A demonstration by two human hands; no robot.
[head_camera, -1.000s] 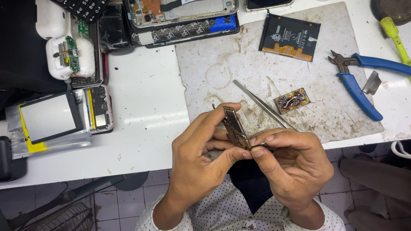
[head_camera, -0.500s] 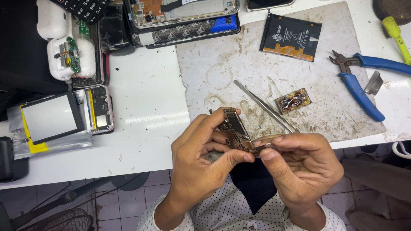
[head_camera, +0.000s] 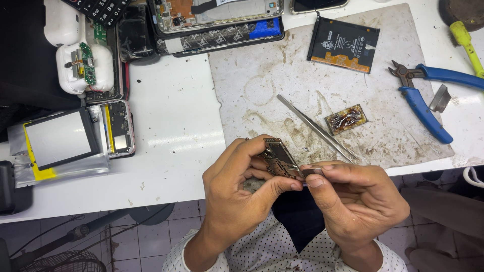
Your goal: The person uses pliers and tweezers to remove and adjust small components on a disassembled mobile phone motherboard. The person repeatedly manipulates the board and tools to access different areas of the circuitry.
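My left hand (head_camera: pixel 237 189) grips a small brown circuit board (head_camera: pixel 280 157), held up near the table's front edge. Thumb and forefinger of my right hand (head_camera: pixel 353 199) pinch a small metal piece (head_camera: pixel 312 171) at the board's lower right end. The two hands touch over the edge of the white table (head_camera: pixel 171 146). Metal tweezers (head_camera: pixel 315 127) lie on the stained grey mat (head_camera: pixel 302 85) just beyond my hands, and a small brown-stained component (head_camera: pixel 346 119) rests to their right.
Blue-handled cutters (head_camera: pixel 426 98) and a small metal blade (head_camera: pixel 440 98) lie at the right, a yellow-handled tool (head_camera: pixel 466 43) above. A black battery (head_camera: pixel 345 44) sits at the mat's top. Opened phones (head_camera: pixel 217 20), a white earbud case (head_camera: pixel 83 63) and a dismantled phone with its screen (head_camera: pixel 65 136) fill the left.
The circuit board has tilted flatter in my left hand, and my right fingers have shifted to pinch its lower right end. Both hands stay in the same place.
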